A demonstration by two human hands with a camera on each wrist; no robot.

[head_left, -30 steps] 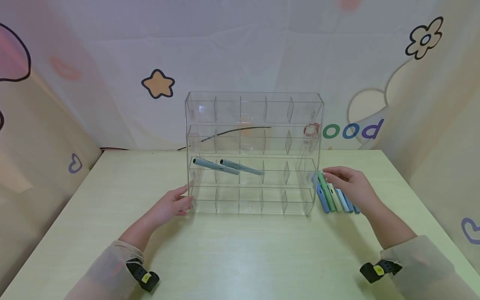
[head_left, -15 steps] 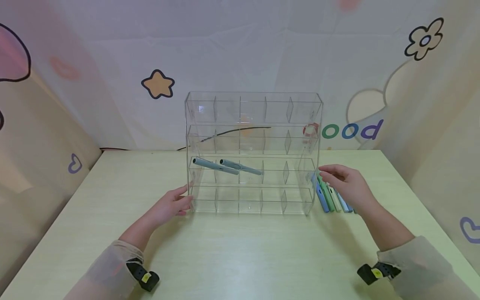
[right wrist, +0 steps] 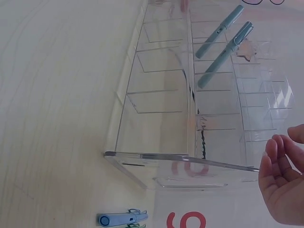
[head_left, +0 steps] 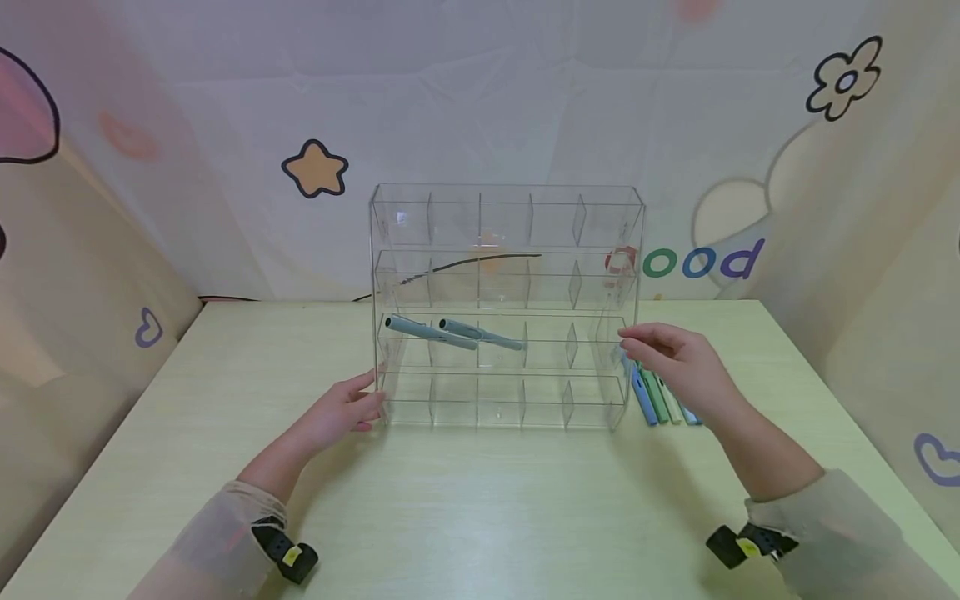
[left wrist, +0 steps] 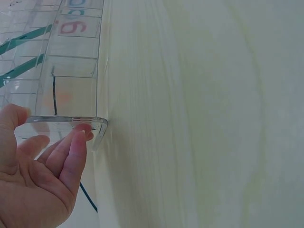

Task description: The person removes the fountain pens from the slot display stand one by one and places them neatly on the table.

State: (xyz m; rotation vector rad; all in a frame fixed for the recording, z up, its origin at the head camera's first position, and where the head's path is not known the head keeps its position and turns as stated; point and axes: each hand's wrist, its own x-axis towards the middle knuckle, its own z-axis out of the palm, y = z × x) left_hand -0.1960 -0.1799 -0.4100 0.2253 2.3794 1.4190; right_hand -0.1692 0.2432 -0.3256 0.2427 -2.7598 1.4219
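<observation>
Swinging right hand [head_left: 678, 362], fingers loosely bent, gripping nothing visible, off slim blue and green pens [head_left: 656, 395] toward clear, boxy plastic rack [head_left: 502, 315] at three o'clock! Resting relaxed left hand [head_left: 341, 408] at eight, leaving pens outside at four.

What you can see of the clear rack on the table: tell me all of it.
The clear rack looks like see-through plastic, with four tiers, each split into five by thin dividers. It stands upright on the pale table. Two blue-green pens lie slantwise in the third tier from the top, toward the left. The left hand touches its lower left side; the right hand is by the right side, but whether it touches cannot be told.
</observation>
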